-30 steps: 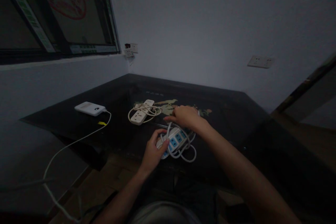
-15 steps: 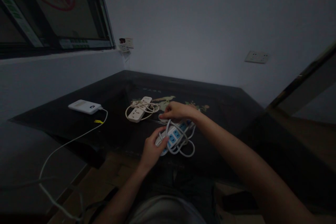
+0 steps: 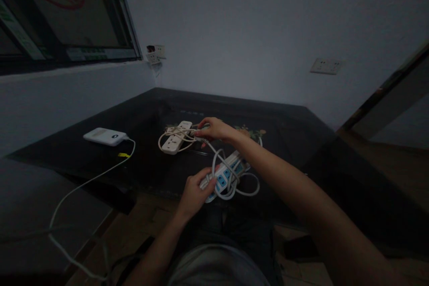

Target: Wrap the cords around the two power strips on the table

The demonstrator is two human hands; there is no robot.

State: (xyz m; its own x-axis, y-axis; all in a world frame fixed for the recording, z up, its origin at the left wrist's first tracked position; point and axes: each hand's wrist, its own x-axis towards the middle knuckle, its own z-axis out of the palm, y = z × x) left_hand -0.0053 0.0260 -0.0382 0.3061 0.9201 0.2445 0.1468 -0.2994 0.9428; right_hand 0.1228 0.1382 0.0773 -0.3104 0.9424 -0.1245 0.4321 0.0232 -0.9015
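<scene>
My left hand [image 3: 197, 190] is closed around the near end of a white power strip [image 3: 222, 182] with blue sockets, held tilted over the table's front edge. Loops of its white cord [image 3: 248, 193] lie across the strip and hang out to its right. My right hand [image 3: 212, 129] pinches the cord's end at the plug, which my fingers largely cover. From there the cord slants down to the strip. Just left of my right hand a second, cream power strip [image 3: 173, 143] lies on the table, its own cord coiled over it.
On the dark table [image 3: 140, 111], a white power bank [image 3: 105, 136] sits at the left. Its white cable [image 3: 97, 174] runs over the edge to the floor. A yellow tag [image 3: 124, 155] lies close by. Wall sockets [image 3: 325, 66] are at the back right, and a window is at the left.
My right hand has moved away and slightly left with the plug, drawing a length of cord off the blue-socketed strip. The loop at its right has spread. My left hand keeps its hold.
</scene>
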